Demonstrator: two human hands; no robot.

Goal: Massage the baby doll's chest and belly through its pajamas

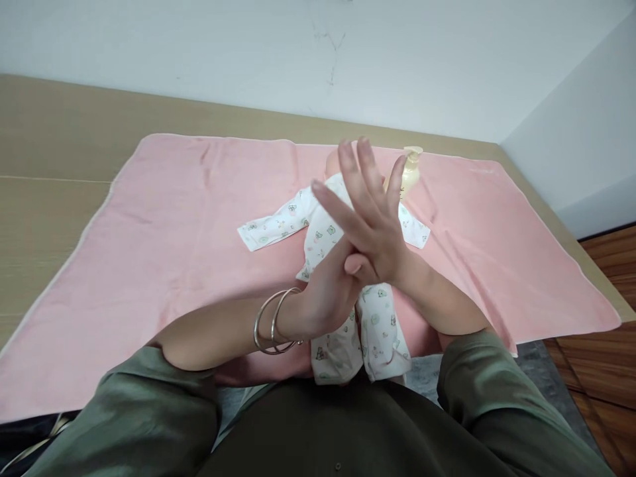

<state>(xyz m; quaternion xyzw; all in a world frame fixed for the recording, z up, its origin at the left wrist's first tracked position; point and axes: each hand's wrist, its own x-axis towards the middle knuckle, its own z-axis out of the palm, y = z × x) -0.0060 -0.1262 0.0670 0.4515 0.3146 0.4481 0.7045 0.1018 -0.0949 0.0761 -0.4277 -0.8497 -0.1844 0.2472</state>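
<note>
Green sleeves frame the middle of this one, where both hands meet over the doll. Fingers of the right hand are spread wide, pointing up and away, not gripping any object that I can see. Left hand is pressed against it from the other side, its fingers mostly hidden, so can't tell how open they are, or whether anything's between the palms. Couple of silvery bangles on that left wrist.

Right below is what looks like a baby doll, lying with its legs toward the person. It's in a white top with little animal prints, sleeves out to both sides, plus matching trousers. Its head is mostly blocked by the right hand.

Only container around is a pale yellow pump bottle, upright beside the doll's head, pump on top, partly behind the fingers. Can't tell how full it is.

All that's on a rumpled pink blanket with a pale edge, spread over a wooden tabletop against a white wall.
</note>
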